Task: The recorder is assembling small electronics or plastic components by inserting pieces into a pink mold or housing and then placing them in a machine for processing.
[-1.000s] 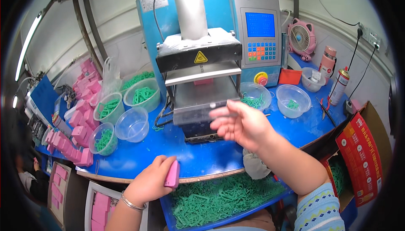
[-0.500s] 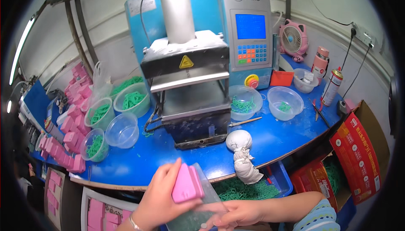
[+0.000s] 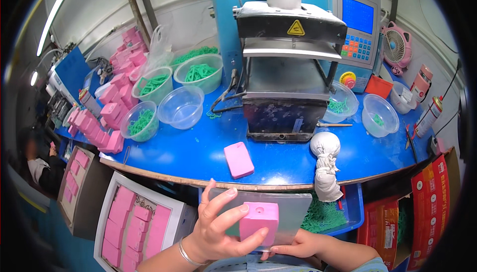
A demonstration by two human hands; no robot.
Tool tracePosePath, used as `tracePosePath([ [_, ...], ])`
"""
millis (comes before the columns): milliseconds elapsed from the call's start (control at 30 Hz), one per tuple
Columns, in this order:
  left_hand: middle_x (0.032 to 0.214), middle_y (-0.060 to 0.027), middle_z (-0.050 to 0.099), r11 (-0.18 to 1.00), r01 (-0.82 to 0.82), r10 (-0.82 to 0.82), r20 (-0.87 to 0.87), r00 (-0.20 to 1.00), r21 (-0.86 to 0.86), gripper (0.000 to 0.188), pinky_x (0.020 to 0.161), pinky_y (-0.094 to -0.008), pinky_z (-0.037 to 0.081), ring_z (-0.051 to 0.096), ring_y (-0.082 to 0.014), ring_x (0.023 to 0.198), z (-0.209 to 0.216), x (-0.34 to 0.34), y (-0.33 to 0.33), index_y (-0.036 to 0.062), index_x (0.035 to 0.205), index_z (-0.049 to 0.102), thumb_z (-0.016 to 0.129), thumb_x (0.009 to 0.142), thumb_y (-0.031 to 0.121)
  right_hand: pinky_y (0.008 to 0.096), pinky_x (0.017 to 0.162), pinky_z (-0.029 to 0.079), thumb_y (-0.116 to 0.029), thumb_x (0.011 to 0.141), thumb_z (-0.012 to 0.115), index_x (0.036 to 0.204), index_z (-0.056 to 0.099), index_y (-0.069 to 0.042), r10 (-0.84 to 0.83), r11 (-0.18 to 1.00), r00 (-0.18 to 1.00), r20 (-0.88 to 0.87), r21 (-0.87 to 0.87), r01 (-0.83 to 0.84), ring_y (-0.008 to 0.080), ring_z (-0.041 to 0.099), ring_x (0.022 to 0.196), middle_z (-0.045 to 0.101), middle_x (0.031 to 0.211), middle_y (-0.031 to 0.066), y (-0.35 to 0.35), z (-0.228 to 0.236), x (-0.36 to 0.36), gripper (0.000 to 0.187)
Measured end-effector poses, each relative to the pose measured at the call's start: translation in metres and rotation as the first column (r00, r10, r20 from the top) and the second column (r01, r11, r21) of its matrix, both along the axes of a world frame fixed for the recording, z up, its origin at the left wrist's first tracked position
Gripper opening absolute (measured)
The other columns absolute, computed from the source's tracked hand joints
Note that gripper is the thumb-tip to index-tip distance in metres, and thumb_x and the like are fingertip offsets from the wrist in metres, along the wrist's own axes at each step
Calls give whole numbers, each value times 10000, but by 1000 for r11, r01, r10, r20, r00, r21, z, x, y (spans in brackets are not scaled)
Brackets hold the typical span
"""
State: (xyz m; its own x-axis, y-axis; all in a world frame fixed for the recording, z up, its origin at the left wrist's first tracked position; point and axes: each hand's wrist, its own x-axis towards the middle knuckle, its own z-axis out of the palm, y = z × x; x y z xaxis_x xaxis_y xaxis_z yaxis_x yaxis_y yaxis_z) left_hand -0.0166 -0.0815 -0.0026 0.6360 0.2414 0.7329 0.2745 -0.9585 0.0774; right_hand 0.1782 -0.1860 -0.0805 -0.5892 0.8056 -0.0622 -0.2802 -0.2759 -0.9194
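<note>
Head view. Both hands work low and in front, over the near edge of the table (image 3: 198, 143). The left hand (image 3: 213, 236) holds the block (image 3: 259, 221), thumb across its lower front and one fingertip at its upper left; the other fingers spread upward, clear of it. The right hand (image 3: 300, 244) grips the lower edge of the clear plate (image 3: 295, 205), thumb on the near face. The block stands before the plate; whether their faces touch cannot be told. Its hole (image 3: 260, 210) faces up, unobstructed. A second block (image 3: 239, 160) lies flat on the table, short of the press (image 3: 283, 118). For sound handling, the thumb should probably bear on the block's side, leaving the hole free. Firm support from the right hand would likely keep the plate from tilting; an even, light pinch seems best, since squeezing at one corner could twist the block.
</note>
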Motion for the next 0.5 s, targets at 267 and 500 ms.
tracePosePath([
  [267, 1247, -133, 381, 983, -83, 65, -107, 992, -166, 351, 943, -527, 317, 382, -340, 1155, 13, 7, -3, 212, 1097, 573, 638, 762, 296, 282, 751, 450, -95, 903, 453, 1239, 391, -19, -27, 999, 1000, 1, -19, 27, 168, 566, 870, 566, 1092, 148, -5, 18, 5, 350],
  [500, 1221, -221, 428, 869, -206, 281, 106, 954, -450, 475, 903, -422, 356, 425, -366, 1085, -3, -1, 55, -32, 1149, 424, 596, 787, 223, 330, 628, 497, -29, 848, 430, 1397, 52, -20, -123, 944, 805, -580, -320, -86, 274, 628, 691, 441, 1193, 351, 6, 104, 34, 667],
])
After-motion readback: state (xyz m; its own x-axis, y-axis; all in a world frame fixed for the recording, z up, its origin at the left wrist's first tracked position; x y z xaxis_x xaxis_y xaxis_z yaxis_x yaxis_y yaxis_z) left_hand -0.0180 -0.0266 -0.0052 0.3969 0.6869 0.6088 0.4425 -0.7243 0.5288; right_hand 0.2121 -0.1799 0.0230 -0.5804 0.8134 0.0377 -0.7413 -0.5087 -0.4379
